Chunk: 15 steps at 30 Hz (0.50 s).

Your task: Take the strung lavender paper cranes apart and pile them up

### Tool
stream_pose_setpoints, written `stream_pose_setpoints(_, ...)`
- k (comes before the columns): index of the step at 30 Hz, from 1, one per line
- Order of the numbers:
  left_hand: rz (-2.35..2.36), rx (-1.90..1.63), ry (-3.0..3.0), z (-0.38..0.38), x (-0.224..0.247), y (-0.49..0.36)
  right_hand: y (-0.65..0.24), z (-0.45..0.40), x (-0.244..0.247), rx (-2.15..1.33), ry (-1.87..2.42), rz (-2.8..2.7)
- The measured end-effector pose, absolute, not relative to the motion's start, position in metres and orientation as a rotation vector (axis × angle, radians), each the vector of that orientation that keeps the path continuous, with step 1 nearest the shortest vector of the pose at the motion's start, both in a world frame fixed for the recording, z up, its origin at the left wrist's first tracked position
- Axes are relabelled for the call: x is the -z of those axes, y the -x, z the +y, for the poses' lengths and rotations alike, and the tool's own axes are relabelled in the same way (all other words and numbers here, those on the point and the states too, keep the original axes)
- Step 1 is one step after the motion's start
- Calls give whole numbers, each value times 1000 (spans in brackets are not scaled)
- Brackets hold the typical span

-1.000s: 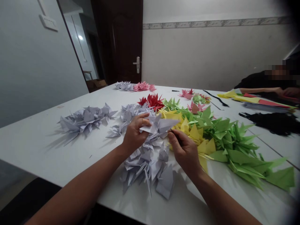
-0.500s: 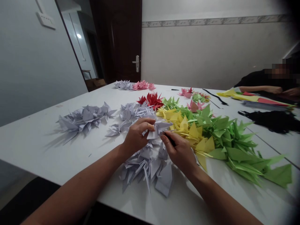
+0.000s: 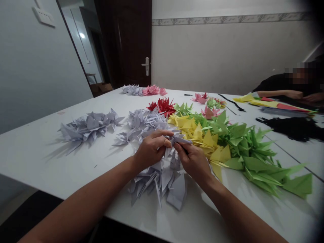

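In front of me, both hands meet over a pile of pale lavender origami cranes (image 3: pixel 152 184). My left hand (image 3: pixel 152 147) is closed, pinching one lavender paper crane (image 3: pixel 182 139) between thumb and fingers. From the other side my right hand (image 3: pixel 194 161) has its thumb and forefinger closed on the same crane's lower edge. Part of this crane is hidden behind the fingers. Just right of my right hand lie yellow cranes (image 3: pixel 199 133), with green cranes (image 3: pixel 243 141) beyond them. A red cluster of cranes (image 3: pixel 163 106) sits behind the lavender ones.
Another lavender heap (image 3: pixel 91 126) lies to the left on the white table (image 3: pixel 40 145). Pink cranes (image 3: pixel 151 90) are at the far edge. On the right are a black stringy bundle (image 3: pixel 291 128), coloured paper sheets (image 3: pixel 273 103) and a person in a dark top (image 3: pixel 273 84).
The held crane has turned narrower and points more to the right. My right fingers have come closer to my left hand. A dark thin item seen in my right hand no longer shows.
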<state>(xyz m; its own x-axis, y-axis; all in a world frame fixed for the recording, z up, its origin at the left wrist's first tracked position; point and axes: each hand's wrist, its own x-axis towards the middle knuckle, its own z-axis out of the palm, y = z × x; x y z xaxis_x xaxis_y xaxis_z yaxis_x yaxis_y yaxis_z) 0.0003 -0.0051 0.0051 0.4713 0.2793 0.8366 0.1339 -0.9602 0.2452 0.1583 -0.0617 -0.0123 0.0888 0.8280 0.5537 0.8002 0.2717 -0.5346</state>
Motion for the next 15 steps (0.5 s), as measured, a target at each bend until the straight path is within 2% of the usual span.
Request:
stream_pose_setpoints(9, 648, -1567, -2205, 11, -2, 7, -159, -62, 16, -95, 1388, -1574)
stream_pose_setpoints(15, 971, -2041, -1402, 75, -16, 61, -162, -60, 21, -98, 1389, -1547)
